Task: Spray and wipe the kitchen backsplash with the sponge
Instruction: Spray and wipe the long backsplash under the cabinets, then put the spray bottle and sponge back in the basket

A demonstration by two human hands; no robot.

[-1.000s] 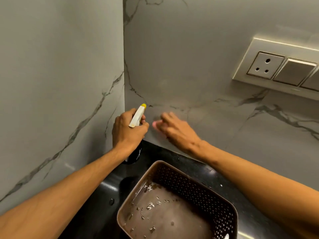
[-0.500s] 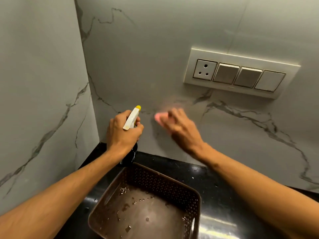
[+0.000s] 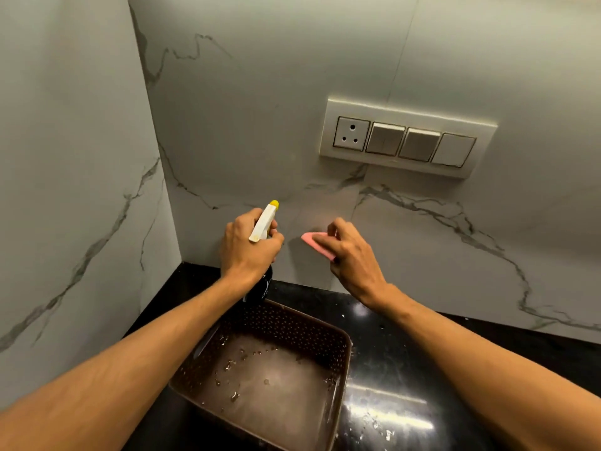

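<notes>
A: The backsplash (image 3: 260, 92) looks like marble-veined stone or tile, smooth with a soft sheen.
B: The countertop (image 3: 406, 369) is black stone, glossy and mirroring the light.
A: The basket (image 3: 286, 320) is brown perforated plastic, matt.
B: The spray bottle (image 3: 261, 224) has a smooth white plastic head. The sponge (image 3: 317, 244) is pink and matt. The switch plate (image 3: 406, 112) is glossy ivory plastic.

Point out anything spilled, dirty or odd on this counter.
Wet droplets and small bits are scattered over the floor of the brown basket. White flecks and wet smears lie on the black counter to its right, near the front edge. The backsplash and switch panel show no damage.
</notes>
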